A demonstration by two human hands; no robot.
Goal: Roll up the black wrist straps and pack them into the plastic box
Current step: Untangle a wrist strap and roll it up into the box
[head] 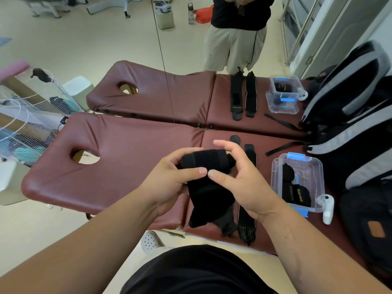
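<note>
A black wrist strap is partly rolled into a thick cylinder above the maroon massage table. Its loose tail hangs down toward the table edge. My left hand grips the roll's left end, thumb across the front. My right hand pinches the roll's right end between thumb and fingers. A second black strap lies flat on the table under my right wrist. The clear plastic box with blue clips stands open to the right and holds rolled straps.
A grey and black backpack lies at the table's right end, and a white earbud case is beside the box. A wall mirror behind the table repeats the scene. White wire baskets stand to the left.
</note>
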